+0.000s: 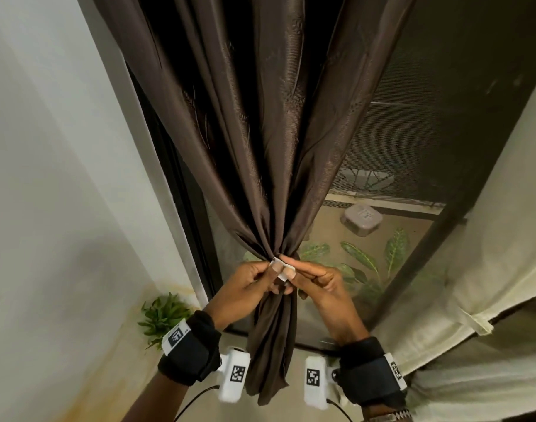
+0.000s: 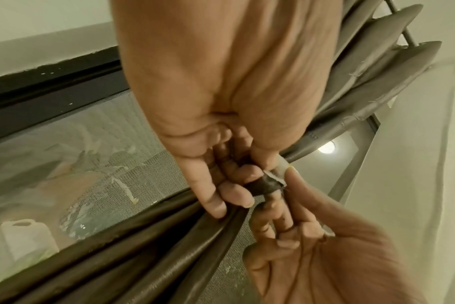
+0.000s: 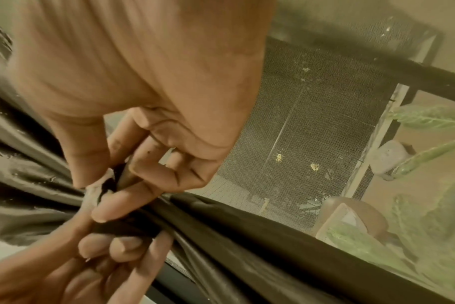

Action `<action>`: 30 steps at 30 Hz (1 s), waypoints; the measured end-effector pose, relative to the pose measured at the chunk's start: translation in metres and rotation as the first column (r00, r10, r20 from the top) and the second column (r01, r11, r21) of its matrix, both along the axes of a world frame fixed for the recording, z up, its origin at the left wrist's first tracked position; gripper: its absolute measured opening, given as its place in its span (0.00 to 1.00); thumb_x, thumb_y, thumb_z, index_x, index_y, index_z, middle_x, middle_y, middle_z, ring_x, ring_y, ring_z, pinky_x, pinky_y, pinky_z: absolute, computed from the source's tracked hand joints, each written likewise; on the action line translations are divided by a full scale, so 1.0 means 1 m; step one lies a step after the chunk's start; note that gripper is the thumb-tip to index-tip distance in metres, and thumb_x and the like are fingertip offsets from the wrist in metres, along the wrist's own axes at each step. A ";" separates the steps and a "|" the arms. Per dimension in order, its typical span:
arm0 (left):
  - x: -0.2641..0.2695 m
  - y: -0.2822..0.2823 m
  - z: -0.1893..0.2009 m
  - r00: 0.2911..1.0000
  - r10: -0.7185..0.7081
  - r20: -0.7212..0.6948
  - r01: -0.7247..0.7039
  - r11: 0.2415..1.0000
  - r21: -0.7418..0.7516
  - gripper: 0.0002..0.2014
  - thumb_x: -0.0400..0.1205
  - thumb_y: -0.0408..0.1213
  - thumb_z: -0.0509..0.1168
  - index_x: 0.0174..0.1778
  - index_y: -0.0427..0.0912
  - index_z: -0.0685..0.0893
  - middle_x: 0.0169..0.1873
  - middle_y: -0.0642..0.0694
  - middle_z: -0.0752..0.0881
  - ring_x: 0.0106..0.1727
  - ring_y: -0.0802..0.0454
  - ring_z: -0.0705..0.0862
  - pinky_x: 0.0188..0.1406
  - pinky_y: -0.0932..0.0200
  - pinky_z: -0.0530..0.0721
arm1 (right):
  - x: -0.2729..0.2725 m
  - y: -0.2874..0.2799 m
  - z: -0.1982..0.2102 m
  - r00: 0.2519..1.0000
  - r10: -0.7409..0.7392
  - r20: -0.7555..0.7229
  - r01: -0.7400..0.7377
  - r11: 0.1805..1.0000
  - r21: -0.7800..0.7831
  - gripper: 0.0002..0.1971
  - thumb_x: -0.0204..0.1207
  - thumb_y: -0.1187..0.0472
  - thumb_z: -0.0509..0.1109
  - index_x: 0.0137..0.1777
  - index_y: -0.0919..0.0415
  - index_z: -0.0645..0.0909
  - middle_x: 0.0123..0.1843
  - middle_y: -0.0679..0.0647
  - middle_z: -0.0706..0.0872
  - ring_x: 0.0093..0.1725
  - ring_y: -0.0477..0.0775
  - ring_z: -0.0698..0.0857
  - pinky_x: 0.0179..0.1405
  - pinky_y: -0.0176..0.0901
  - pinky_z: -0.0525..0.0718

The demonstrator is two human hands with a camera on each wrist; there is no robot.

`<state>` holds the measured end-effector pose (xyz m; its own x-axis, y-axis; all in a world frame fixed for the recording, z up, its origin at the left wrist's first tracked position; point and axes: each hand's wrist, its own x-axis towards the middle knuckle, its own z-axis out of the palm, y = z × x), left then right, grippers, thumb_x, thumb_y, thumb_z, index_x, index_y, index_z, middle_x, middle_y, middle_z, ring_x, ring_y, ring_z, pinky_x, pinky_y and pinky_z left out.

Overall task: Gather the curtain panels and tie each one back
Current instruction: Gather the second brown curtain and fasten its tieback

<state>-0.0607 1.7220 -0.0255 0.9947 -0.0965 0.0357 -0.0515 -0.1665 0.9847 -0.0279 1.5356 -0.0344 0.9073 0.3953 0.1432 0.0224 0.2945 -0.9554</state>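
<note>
A dark brown curtain panel (image 1: 260,132) hangs in front of a screened glass door and is bunched into a narrow waist at hand height. A dark tie-back band with pale ends (image 1: 281,267) wraps that waist. My left hand (image 1: 254,280) pinches the band's left end between thumb and fingers. My right hand (image 1: 309,277) pinches the right end against it. In the left wrist view the tie-back band (image 2: 266,185) runs between the fingers of both hands. In the right wrist view the gathered curtain panel (image 3: 221,226) runs under the hands, and the tie-back band (image 3: 104,189) is bunched between the fingertips.
A cream curtain panel (image 1: 474,269) hangs at the right, loosely drawn aside. The white wall (image 1: 47,178) closes the left side, with a small green plant (image 1: 163,315) at its foot. Beyond the screen lie leafy plants (image 1: 367,257) and a grey container (image 1: 361,219).
</note>
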 end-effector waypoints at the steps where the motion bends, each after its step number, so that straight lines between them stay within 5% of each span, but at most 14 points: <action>1: -0.001 -0.002 0.002 1.000 -0.018 -0.005 0.018 1.000 0.000 0.19 0.96 0.40 0.55 0.55 0.41 0.92 0.42 0.57 0.94 0.46 0.61 0.92 0.55 0.62 0.88 | 0.000 0.000 0.001 1.000 0.001 0.005 -0.001 1.000 0.003 0.16 0.83 0.73 0.73 0.70 0.68 0.89 0.50 0.52 0.98 0.41 0.40 0.91 0.41 0.27 0.84; 4: -0.003 -0.004 0.004 0.998 -0.040 -0.047 0.037 0.997 -0.064 0.22 0.97 0.43 0.51 0.52 0.44 0.90 0.37 0.58 0.90 0.46 0.59 0.87 0.60 0.58 0.88 | -0.002 -0.002 -0.001 1.000 0.002 0.027 -0.002 1.000 0.005 0.17 0.84 0.76 0.71 0.71 0.71 0.88 0.49 0.57 0.98 0.43 0.44 0.93 0.43 0.28 0.85; 8: 0.000 0.001 0.005 0.995 -0.040 -0.095 0.023 0.984 -0.178 0.26 0.96 0.48 0.51 0.49 0.37 0.90 0.41 0.40 0.85 0.48 0.42 0.82 0.56 0.60 0.87 | -0.003 0.000 0.000 0.996 0.022 0.084 -0.017 0.998 -0.064 0.17 0.84 0.76 0.72 0.70 0.66 0.89 0.51 0.59 0.98 0.46 0.48 0.96 0.47 0.31 0.88; 11: 0.011 0.001 0.005 0.983 -0.018 -0.180 -0.018 0.980 -0.197 0.31 0.82 0.71 0.64 0.39 0.43 0.90 0.33 0.42 0.86 0.38 0.49 0.86 0.47 0.63 0.87 | 0.000 0.003 -0.003 0.977 0.056 0.205 -0.017 0.982 -0.188 0.17 0.85 0.71 0.73 0.68 0.54 0.92 0.54 0.56 0.98 0.53 0.59 0.96 0.61 0.47 0.92; 13: 0.016 0.004 -0.003 0.979 0.002 -0.206 -0.036 0.986 -0.165 0.34 0.74 0.79 0.66 0.34 0.46 0.88 0.30 0.48 0.85 0.35 0.55 0.87 0.45 0.64 0.86 | 0.001 0.005 -0.007 0.953 0.075 0.295 0.010 0.961 -0.275 0.20 0.84 0.70 0.72 0.67 0.48 0.92 0.54 0.51 0.98 0.55 0.57 0.95 0.64 0.48 0.90; 16: 0.007 0.009 -0.010 0.992 -0.027 -0.125 0.015 0.996 -0.093 0.30 0.88 0.67 0.57 0.40 0.44 0.87 0.37 0.47 0.83 0.46 0.52 0.84 0.60 0.58 0.80 | 0.002 0.006 -0.012 0.979 0.099 0.179 -0.070 0.984 -0.163 0.23 0.80 0.74 0.69 0.69 0.55 0.92 0.57 0.54 0.97 0.57 0.56 0.94 0.63 0.44 0.89; 20: 0.000 0.007 -0.004 0.992 -0.019 -0.123 0.010 0.997 -0.078 0.28 0.94 0.57 0.53 0.47 0.42 0.91 0.38 0.48 0.86 0.46 0.55 0.86 0.61 0.58 0.81 | 0.003 0.002 -0.022 0.979 0.195 -0.054 -0.193 0.980 0.039 0.24 0.72 0.77 0.66 0.65 0.67 0.93 0.55 0.67 0.94 0.54 0.58 0.90 0.53 0.41 0.86; 24: -0.004 0.006 -0.002 0.999 -0.029 -0.040 0.030 0.999 0.031 0.26 0.95 0.52 0.54 0.47 0.36 0.89 0.40 0.42 0.86 0.47 0.51 0.85 0.59 0.56 0.83 | 0.009 -0.005 -0.025 0.972 0.220 -0.087 -0.210 0.971 0.111 0.11 0.64 0.70 0.71 0.43 0.67 0.94 0.46 0.66 0.91 0.42 0.57 0.86 0.39 0.45 0.79; 26: -0.002 0.005 -0.006 0.995 0.026 0.094 -0.044 0.978 0.205 0.20 0.96 0.46 0.56 0.43 0.43 0.87 0.37 0.41 0.85 0.42 0.53 0.84 0.52 0.57 0.82 | 0.018 -0.011 -0.021 0.993 0.086 -0.078 -0.084 0.996 0.032 0.09 0.65 0.70 0.69 0.37 0.64 0.93 0.46 0.64 0.93 0.36 0.53 0.84 0.38 0.47 0.73; 28: -0.001 0.003 -0.012 0.963 0.121 0.240 -0.213 0.889 0.406 0.19 0.96 0.46 0.56 0.39 0.56 0.80 0.34 0.50 0.80 0.38 0.55 0.82 0.45 0.55 0.79 | 0.023 -0.015 -0.012 0.995 -0.098 -0.027 0.097 0.995 -0.036 0.09 0.71 0.64 0.70 0.41 0.62 0.93 0.50 0.56 0.95 0.39 0.48 0.84 0.39 0.44 0.74; 30: -0.005 0.001 -0.011 0.929 0.189 0.318 -0.335 0.795 0.507 0.21 0.95 0.53 0.56 0.34 0.59 0.75 0.31 0.53 0.78 0.35 0.56 0.81 0.38 0.52 0.79 | 0.028 -0.010 0.005 0.982 -0.184 0.035 0.186 0.981 -0.063 0.15 0.75 0.53 0.75 0.60 0.57 0.91 0.58 0.48 0.93 0.52 0.47 0.88 0.51 0.44 0.81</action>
